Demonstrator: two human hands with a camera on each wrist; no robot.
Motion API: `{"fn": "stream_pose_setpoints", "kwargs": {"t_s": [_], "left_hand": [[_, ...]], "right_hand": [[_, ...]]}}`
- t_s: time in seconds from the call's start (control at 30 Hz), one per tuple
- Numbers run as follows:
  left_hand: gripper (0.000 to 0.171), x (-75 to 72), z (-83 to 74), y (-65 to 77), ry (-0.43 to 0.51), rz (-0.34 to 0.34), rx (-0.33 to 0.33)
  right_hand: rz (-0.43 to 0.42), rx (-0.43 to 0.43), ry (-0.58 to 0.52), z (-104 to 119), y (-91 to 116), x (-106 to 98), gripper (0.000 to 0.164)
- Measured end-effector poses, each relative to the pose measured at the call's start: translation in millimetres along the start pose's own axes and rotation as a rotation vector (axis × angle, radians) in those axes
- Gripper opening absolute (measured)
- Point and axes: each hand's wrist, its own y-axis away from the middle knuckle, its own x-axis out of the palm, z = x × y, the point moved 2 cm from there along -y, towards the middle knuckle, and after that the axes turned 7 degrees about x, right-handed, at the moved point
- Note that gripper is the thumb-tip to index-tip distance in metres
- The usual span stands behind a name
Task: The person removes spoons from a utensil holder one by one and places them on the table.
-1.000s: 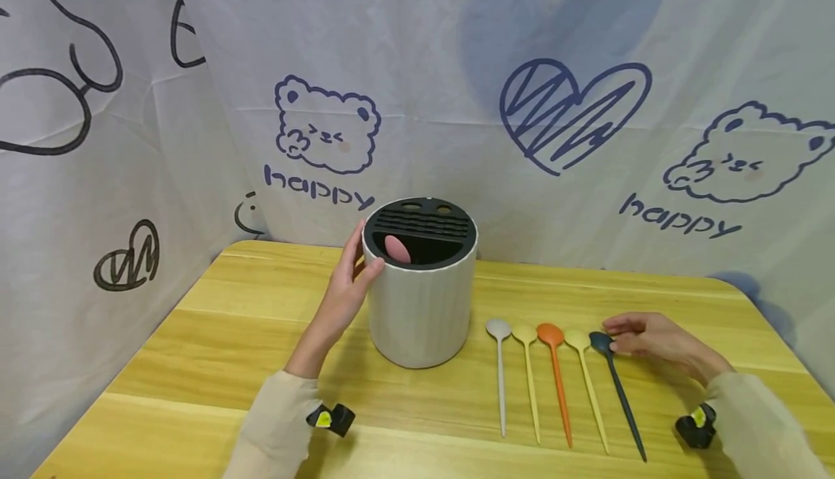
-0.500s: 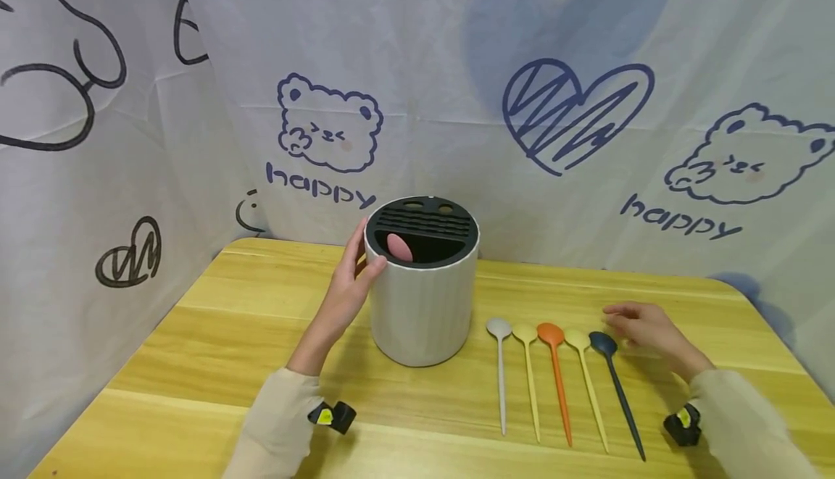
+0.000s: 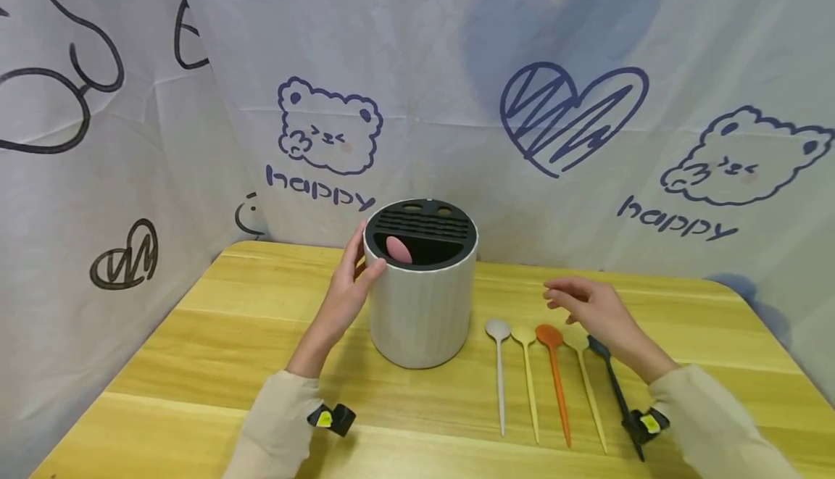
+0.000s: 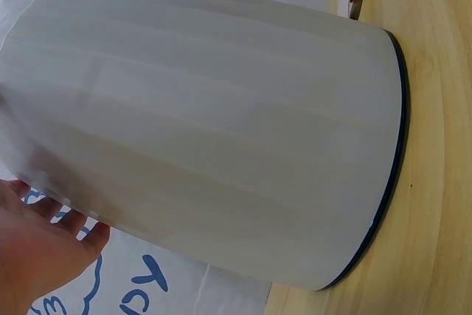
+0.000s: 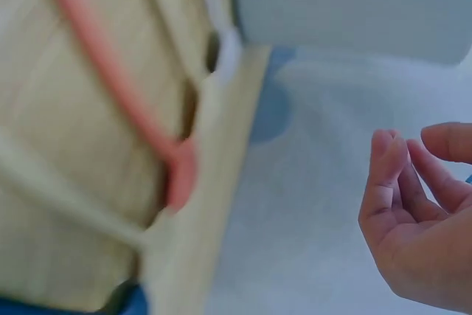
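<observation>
My left hand (image 3: 342, 287) rests against the left side of a pale ribbed utensil holder (image 3: 420, 319), thumb near the rim and fingers along the wall. A dark slotted lid (image 3: 424, 219) tops the holder, and a pink rounded spoon-like end (image 3: 398, 249) shows in its front opening. My right hand (image 3: 596, 312) hovers above the spoon heads with loosely bent fingers and holds nothing. Below it lie a grey spoon (image 3: 500, 385), a yellow spoon (image 3: 530, 385), an orange spoon (image 3: 559, 385), a second yellow spoon (image 3: 591, 396) and a dark blue spoon (image 3: 613, 377), partly hidden by the right wrist.
Everything stands on a wooden table (image 3: 215, 348). Behind and to the left hangs a white cloth (image 3: 417, 51) printed with bears and hearts. Black wrist cameras sit on both sleeves.
My right hand has left the dark blue spoon's head and moved left and slightly up, over the yellow and orange spoon heads. The left hand and holder stay put.
</observation>
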Motion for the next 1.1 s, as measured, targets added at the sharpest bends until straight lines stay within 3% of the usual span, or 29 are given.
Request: {"fn": "stream_pose_setpoints", "kwargs": {"t_s": [0.23, 0.57, 0.9, 1.1], "left_hand": [[0.071, 0.0, 2.7, 0.3, 0.003, 0.001, -0.005], [0.071, 1.5, 1.0, 0.6, 0.006, 0.0, 0.001], [0.071, 2.1, 0.7, -0.1, 0.01, 0.003, 0.004], [0.071, 2.6, 0.1, -0.6, 0.007, -0.001, 0.004]], "right_hand": [[0.004, -0.08, 0.01, 46.7, 7.0, 6.8, 0.036], [0.031, -0.258, 0.041, 104.4, 5.3, 17.5, 0.027], [0.094, -0.271, 0.053, 142.6, -8.0, 32.3, 0.026], [0.133, -0.263, -0.03, 162.5, -15.6, 37.3, 0.026]]}}
